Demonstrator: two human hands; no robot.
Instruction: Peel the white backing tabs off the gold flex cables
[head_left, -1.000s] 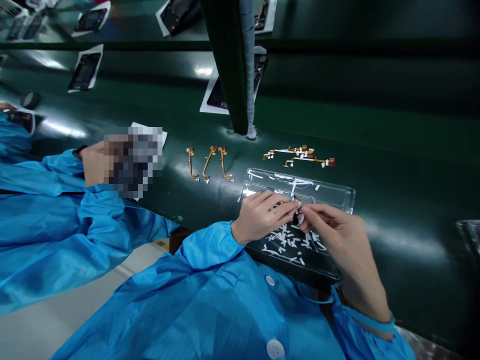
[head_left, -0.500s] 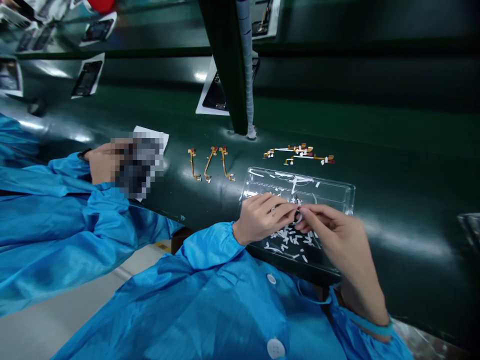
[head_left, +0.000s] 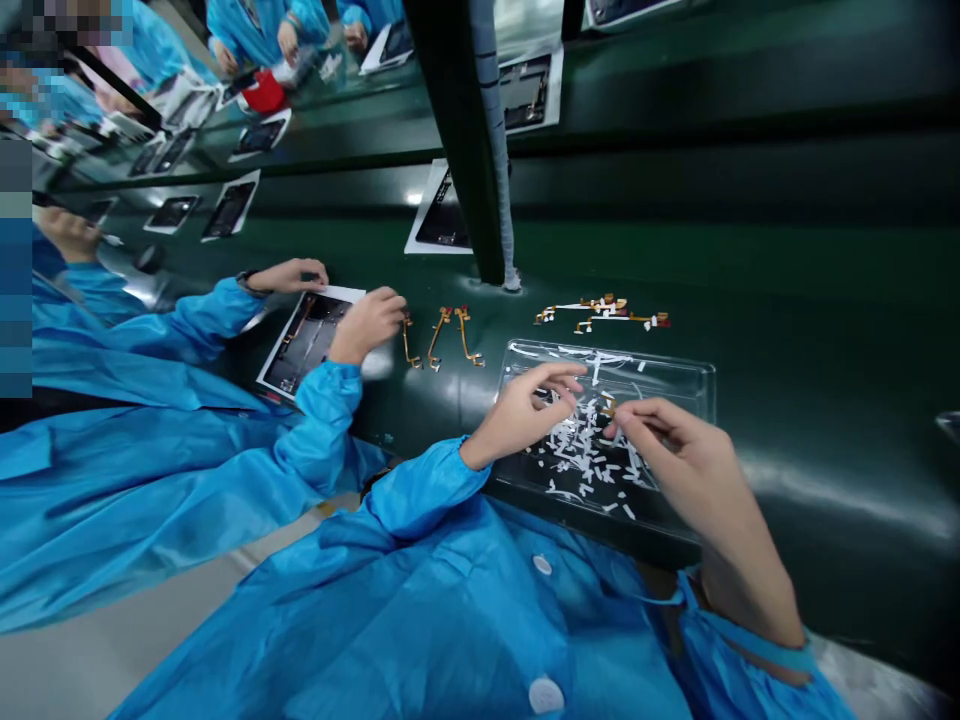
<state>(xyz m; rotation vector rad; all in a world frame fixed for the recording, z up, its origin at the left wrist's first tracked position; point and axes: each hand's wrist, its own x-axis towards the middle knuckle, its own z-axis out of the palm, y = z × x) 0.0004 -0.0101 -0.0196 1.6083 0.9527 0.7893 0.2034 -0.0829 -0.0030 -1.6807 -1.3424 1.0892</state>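
Green bench: passage at right.
Dark post: blocks upper centre.
Co-worker's hand: bars centre left.
Tray rim: borders centre.

The small piece pinched by the right hand is too small to tell. In the upper middle, a post hides part of a dark panel. The upper left corner is blurred.
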